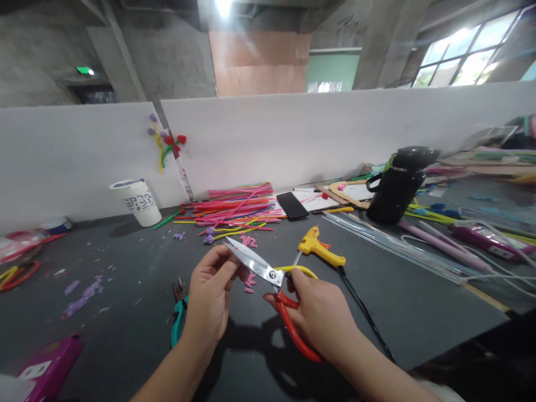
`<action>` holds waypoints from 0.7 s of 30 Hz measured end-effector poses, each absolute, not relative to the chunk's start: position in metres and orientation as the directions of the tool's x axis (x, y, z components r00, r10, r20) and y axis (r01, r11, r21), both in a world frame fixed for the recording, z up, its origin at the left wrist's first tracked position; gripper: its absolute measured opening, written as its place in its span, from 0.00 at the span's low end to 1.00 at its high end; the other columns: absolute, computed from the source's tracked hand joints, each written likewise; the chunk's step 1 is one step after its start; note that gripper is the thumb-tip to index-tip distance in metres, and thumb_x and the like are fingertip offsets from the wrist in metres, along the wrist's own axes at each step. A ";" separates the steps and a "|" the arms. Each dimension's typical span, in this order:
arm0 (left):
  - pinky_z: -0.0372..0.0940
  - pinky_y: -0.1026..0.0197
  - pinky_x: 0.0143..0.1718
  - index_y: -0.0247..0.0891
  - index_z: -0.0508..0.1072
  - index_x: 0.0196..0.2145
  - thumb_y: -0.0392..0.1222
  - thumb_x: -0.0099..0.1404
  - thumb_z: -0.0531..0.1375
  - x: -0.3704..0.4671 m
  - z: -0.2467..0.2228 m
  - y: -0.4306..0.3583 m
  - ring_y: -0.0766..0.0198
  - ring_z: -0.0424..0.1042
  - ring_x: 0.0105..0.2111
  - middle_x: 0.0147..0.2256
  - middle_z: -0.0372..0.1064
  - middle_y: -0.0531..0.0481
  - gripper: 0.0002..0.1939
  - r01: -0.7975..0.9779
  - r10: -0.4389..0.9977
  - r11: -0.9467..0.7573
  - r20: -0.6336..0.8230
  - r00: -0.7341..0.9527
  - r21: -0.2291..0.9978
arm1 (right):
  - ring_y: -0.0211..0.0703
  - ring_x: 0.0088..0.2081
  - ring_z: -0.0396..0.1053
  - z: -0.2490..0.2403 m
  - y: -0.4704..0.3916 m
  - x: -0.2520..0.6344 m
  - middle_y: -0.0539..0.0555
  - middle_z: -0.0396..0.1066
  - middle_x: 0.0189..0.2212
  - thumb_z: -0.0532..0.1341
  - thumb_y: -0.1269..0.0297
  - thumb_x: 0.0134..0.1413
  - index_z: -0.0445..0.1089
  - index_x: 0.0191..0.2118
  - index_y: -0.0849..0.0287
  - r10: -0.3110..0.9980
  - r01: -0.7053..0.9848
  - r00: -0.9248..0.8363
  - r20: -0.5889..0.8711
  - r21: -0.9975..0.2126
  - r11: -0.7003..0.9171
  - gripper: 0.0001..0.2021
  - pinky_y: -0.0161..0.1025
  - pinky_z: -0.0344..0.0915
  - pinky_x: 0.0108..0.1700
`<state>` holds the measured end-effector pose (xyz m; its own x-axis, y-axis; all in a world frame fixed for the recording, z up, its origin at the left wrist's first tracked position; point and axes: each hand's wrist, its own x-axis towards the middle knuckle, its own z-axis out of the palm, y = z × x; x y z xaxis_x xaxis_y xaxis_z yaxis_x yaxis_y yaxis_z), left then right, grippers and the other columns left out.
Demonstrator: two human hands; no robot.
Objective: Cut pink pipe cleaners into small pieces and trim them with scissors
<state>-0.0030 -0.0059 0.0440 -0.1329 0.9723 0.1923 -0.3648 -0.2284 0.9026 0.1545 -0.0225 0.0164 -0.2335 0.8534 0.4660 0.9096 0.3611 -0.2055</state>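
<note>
My right hand [320, 312] is closed round the handles of a pair of scissors [255, 263], one handle yellow and one red, with the blades pointing up and left. My left hand [213, 290] is closed in a pinch beside the blades; what its fingers hold is too small or hidden to name. Small pink pieces [250, 283] lie on the dark table below the blades, and more pink pieces lie just beyond them. Teal-handled pliers [179, 318] rest just left of my left forearm. Behind my right hand is a yellow glue gun [320, 248] with a black cord.
Colourful fuzzy stems [238, 209] lie in a pile at the back, beside a black phone [292, 205]. A white cup [140, 206] stands back left, a black bottle [396, 187] back right. Clear strips [389, 245] lie at right, purple scraps [86, 296] at left.
</note>
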 end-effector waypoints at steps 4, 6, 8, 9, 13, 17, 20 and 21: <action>0.59 0.69 0.23 0.37 0.70 0.26 0.35 0.51 0.59 -0.004 0.045 -0.004 0.72 0.64 0.20 0.21 0.66 0.56 0.02 -0.346 0.969 -0.241 0.205 -0.138 0.907 | 0.38 0.19 0.63 0.017 -0.022 0.156 0.49 0.65 0.17 0.50 0.48 0.49 0.59 0.25 0.58 0.859 0.915 -0.231 0.457 -0.198 0.352 0.17 0.33 0.44 0.21; 0.59 0.68 0.23 0.36 0.70 0.26 0.35 0.51 0.59 -0.005 0.045 -0.004 0.72 0.64 0.20 0.21 0.66 0.56 0.02 -0.325 0.968 -0.243 0.209 -0.137 0.914 | 0.39 0.19 0.63 0.017 -0.022 0.157 0.50 0.65 0.17 0.49 0.47 0.49 0.59 0.25 0.58 0.860 0.922 -0.227 0.458 -0.182 0.340 0.18 0.33 0.43 0.21; 0.59 0.68 0.23 0.36 0.70 0.26 0.35 0.51 0.59 -0.006 0.045 -0.003 0.72 0.64 0.20 0.20 0.66 0.55 0.02 -0.305 0.969 -0.243 0.213 -0.129 0.921 | 0.39 0.19 0.63 0.018 -0.022 0.158 0.50 0.65 0.16 0.49 0.46 0.49 0.60 0.24 0.58 0.864 0.930 -0.226 0.451 -0.163 0.328 0.19 0.34 0.42 0.21; 0.60 0.68 0.23 0.36 0.70 0.27 0.35 0.51 0.59 -0.006 0.044 -0.003 0.71 0.64 0.20 0.20 0.66 0.55 0.02 -0.302 0.969 -0.242 0.214 -0.123 0.922 | 0.40 0.18 0.63 0.018 -0.021 0.159 0.50 0.65 0.16 0.49 0.46 0.49 0.60 0.24 0.58 0.869 0.933 -0.225 0.440 -0.161 0.323 0.19 0.34 0.42 0.21; 0.60 0.69 0.23 0.36 0.69 0.27 0.36 0.52 0.59 -0.005 0.044 -0.001 0.71 0.65 0.20 0.21 0.67 0.55 0.02 -0.344 0.985 -0.169 0.153 -0.073 0.923 | 0.38 0.18 0.61 0.019 -0.019 0.161 0.49 0.64 0.15 0.50 0.47 0.48 0.59 0.23 0.57 0.922 0.922 -0.150 0.357 -0.285 0.261 0.18 0.33 0.44 0.20; 0.60 0.70 0.23 0.35 0.67 0.26 0.37 0.53 0.58 -0.004 0.044 -0.001 0.72 0.65 0.20 0.22 0.67 0.54 0.03 -0.367 0.997 -0.025 0.052 0.062 0.930 | 0.38 0.19 0.60 0.022 -0.015 0.163 0.47 0.62 0.16 0.53 0.50 0.46 0.58 0.26 0.57 0.952 0.858 -0.066 0.298 -0.470 0.207 0.14 0.32 0.48 0.21; 0.59 0.70 0.23 0.34 0.67 0.27 0.37 0.55 0.57 -0.001 0.042 -0.003 0.73 0.64 0.20 0.22 0.66 0.53 0.03 -0.342 0.976 0.095 -0.021 0.215 0.935 | 0.36 0.20 0.58 0.026 -0.014 0.164 0.46 0.58 0.16 0.54 0.57 0.46 0.57 0.23 0.57 0.970 0.685 -0.066 0.235 -0.696 0.215 0.10 0.31 0.51 0.22; 0.59 0.70 0.23 0.34 0.67 0.27 0.37 0.55 0.57 0.001 0.041 -0.005 0.73 0.63 0.19 0.21 0.66 0.53 0.04 -0.327 0.962 0.140 -0.050 0.270 0.935 | 0.35 0.20 0.58 0.028 -0.014 0.163 0.45 0.58 0.17 0.54 0.59 0.46 0.56 0.22 0.57 0.977 0.587 -0.074 0.202 -0.783 0.206 0.09 0.31 0.52 0.22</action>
<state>0.0006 -0.0047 0.0414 0.2700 0.9616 -0.0499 -0.3270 0.1403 0.9346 0.1634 -0.0145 0.0277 -0.0739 0.9767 0.2016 0.5872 0.2060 -0.7828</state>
